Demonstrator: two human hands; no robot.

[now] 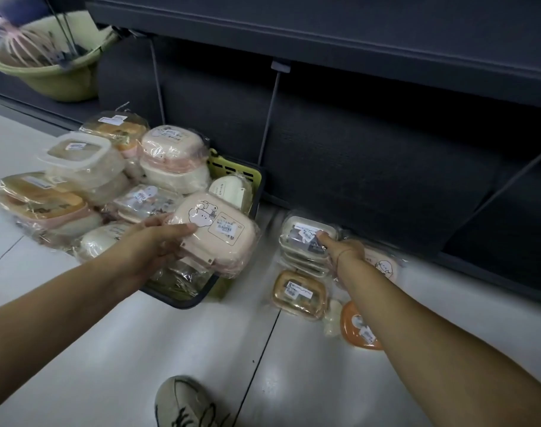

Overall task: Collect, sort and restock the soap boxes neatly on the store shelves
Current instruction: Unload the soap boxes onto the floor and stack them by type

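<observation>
Person crouches on white tiled floor (pixel 115 349) before a dark shelf unit (pixel 370 155); one grey shoe (pixel 183 402) shows at bottom edge. Left hand (pixel 158 245) grips a pink soap box (pixel 213 232), wrapped in clear film, bear cartoon and barcode label on its lid. The thumb lies on top near the lid's left edge and the fingers curl under the box's near side. The box is held just above the front corner of a yellow-green basket (pixel 235 171), which sits on the floor against the shelf base. The basket is heaped over its rim with wrapped soap boxes (pixel 87 186) in cream, pink, tan and clear. Right hand (pixel 344 251) reaches to a small stack of clear-lidded soap boxes (pixel 303 238) on the floor by the shelf foot. One finger lies on the top box's label; the rest are hidden behind the stack, so the grip cannot be told. Nearer lie a brown-rimmed soap box (pixel 300 294) and an orange soap box (pixel 358 331), the latter partly under the right forearm. Upper left: green basin (pixel 47 78) holding a pink whisk (pixel 25 47), blurred.
</observation>
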